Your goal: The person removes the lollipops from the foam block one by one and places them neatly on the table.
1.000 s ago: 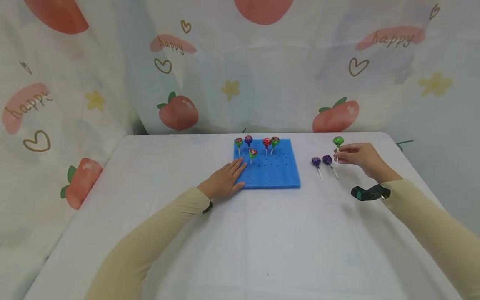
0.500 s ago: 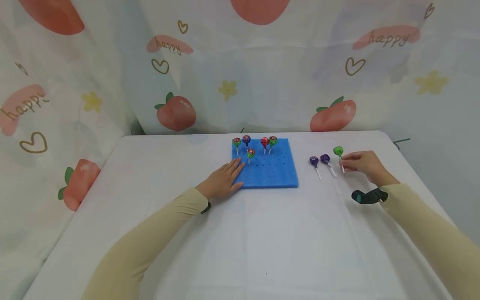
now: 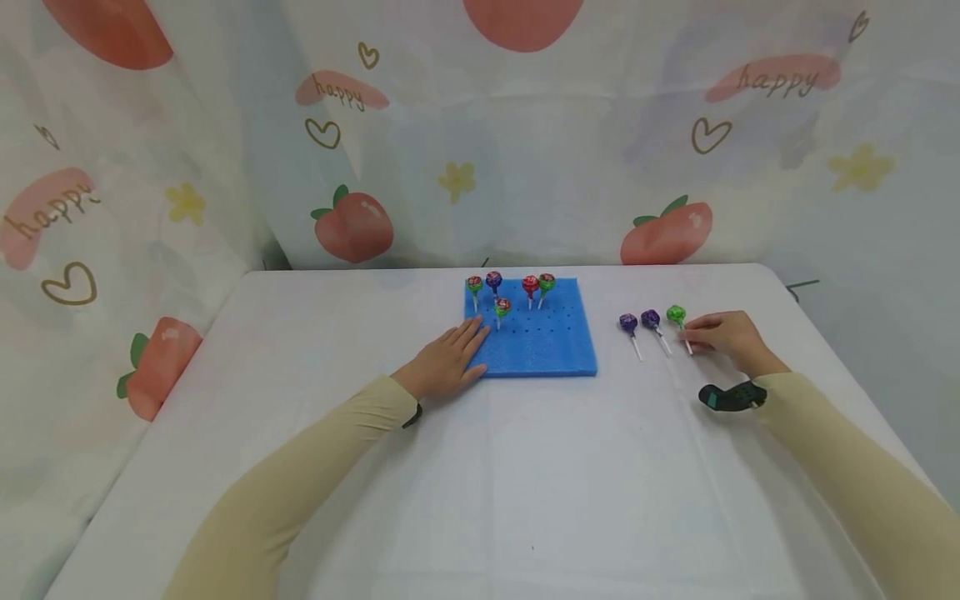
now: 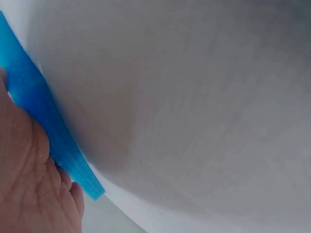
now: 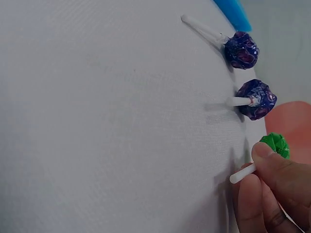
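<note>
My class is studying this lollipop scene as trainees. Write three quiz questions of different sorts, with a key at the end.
1. How many lollipops stand in the blue board?
2. True or false: in the head view, two purple lollipops are between the board and the right hand.
3. Fill in the blanks: the left hand rests on the ...., while the right hand pinches a .... by its .....

Key:
1. Five.
2. True.
3. Blue board; green lollipop; stick.
</note>
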The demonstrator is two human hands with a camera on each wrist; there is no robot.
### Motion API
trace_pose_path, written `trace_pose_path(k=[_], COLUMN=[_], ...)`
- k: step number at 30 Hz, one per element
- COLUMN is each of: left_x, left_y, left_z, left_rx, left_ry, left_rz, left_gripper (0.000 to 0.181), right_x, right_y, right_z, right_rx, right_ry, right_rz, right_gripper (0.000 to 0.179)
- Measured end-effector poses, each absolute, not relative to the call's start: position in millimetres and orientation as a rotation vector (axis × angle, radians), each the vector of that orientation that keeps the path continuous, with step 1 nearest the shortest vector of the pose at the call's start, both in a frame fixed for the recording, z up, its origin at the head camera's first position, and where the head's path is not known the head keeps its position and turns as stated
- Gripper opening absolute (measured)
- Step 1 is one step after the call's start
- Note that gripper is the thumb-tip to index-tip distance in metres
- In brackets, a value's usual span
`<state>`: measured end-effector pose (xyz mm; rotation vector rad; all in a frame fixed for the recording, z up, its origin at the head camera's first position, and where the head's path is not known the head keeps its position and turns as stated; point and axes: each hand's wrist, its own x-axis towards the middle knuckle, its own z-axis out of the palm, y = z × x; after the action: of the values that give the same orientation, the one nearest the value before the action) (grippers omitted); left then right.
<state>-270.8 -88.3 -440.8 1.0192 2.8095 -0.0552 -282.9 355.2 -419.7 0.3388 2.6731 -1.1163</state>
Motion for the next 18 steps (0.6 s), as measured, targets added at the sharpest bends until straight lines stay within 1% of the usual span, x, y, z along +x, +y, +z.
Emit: trace_pose_path(k=[9,18], left_x=[-269.8,-271.6], left_y=[-88.2,-88.1], left_z=[-439.3,-440.8], left_rx=[1.038,1.027], left_ry=[2.809,2.804], left_rz=[-0.045,-0.081], left_gripper=[0.067,0.067], right_x=[-282.5,-287.1], right_y=[351.7,350.2], right_z=[-421.5,-422.3], right_rx=[0.347,0.309], right_ry=[2.701,2.734], right_rz=[-1.063,-0.966], right_gripper=[0.051,0.046])
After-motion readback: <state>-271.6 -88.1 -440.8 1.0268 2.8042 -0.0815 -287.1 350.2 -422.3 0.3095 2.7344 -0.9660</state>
